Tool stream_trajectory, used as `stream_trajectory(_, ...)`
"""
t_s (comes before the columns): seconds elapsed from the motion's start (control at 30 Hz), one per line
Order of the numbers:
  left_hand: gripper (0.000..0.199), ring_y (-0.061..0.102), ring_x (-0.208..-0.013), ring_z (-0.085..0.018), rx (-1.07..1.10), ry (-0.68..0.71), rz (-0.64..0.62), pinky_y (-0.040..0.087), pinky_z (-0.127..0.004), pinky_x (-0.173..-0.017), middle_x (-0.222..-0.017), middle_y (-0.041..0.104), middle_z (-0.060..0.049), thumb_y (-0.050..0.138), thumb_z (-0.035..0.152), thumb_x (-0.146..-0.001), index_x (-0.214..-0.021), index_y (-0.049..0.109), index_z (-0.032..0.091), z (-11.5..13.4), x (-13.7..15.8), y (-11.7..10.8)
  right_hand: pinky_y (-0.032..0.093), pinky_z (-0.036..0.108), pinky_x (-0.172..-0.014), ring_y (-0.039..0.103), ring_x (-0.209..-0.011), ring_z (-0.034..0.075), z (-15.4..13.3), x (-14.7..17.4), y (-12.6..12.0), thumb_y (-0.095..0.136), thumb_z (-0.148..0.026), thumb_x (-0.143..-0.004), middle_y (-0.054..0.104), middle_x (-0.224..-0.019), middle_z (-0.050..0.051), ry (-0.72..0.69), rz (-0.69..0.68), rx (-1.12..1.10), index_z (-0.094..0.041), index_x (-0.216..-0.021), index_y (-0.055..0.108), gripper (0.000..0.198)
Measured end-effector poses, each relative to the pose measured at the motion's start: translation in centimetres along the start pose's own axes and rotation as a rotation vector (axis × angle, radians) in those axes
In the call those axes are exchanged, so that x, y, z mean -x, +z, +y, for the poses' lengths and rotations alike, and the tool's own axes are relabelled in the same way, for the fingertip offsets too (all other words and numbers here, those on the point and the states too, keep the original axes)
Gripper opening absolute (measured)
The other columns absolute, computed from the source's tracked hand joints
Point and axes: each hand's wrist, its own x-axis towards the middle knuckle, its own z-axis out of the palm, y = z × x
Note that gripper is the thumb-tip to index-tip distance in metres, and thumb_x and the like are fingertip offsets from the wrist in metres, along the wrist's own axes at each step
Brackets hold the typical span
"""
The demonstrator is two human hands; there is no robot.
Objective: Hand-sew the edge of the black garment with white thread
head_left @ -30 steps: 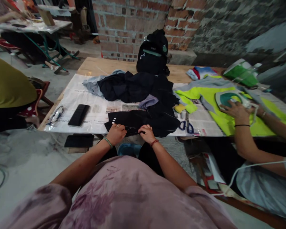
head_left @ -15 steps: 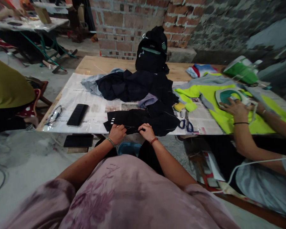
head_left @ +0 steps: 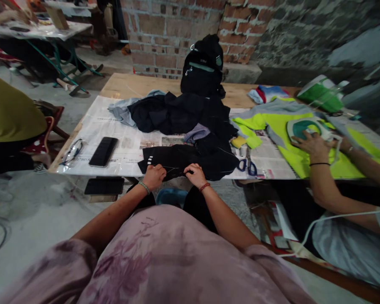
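Note:
A black garment [head_left: 177,156] with short white stripes at its left end lies along the table's front edge. My left hand [head_left: 154,177] is closed on its near edge, just below the stripes. A little to the right, my right hand [head_left: 194,174] pinches the same edge with curled fingers. A thin pale thread [head_left: 171,169] shows between the two hands. Whether a needle is in the fingers is too small to tell. Dark blue scissors [head_left: 247,166] lie right of the garment. Behind it is a heap of dark clothing [head_left: 174,112].
On the newspaper-covered table [head_left: 129,145] lie a phone [head_left: 103,152] and glasses [head_left: 72,152]. A black backpack [head_left: 202,69] stands behind. At right, a co-worker's hand [head_left: 315,147] rests on an iron [head_left: 304,128] over a yellow-grey garment [head_left: 281,143]. Another phone [head_left: 104,186] lies below the edge.
My left hand has shifted slightly left, and the thread between the hands shows more plainly. My right hand and the garment look the same.

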Motion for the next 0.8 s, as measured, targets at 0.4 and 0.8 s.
stream_trajectory(0.4,0.016,0.051,-0.079,-0.018,-0.106,0.033,-0.019,0.026,-0.040,-0.078,-0.085,0.059,-0.005,0.048,0.027,-0.080,-0.078,0.063,0.020,0.7,0.5,-0.3,0.031,0.034,-0.083,0.049,-0.088,0.017,0.0,0.1,0.0,0.051,-0.011,-0.065,0.061,-0.078,0.000,-0.001,0.006,0.000,-0.022,-0.066,0.062,0.016)
stream_trajectory(0.8,0.021,0.048,-0.081,-0.018,-0.069,0.031,-0.034,0.024,-0.039,-0.081,-0.083,0.056,-0.004,0.038,0.022,-0.084,-0.077,0.058,0.021,0.6,1.1,-0.2,0.030,0.036,-0.085,0.048,-0.090,0.018,-0.3,0.1,0.0,0.051,-0.011,-0.065,0.061,-0.080,0.001,0.026,-0.011,0.002,-0.022,-0.066,0.062,0.015)
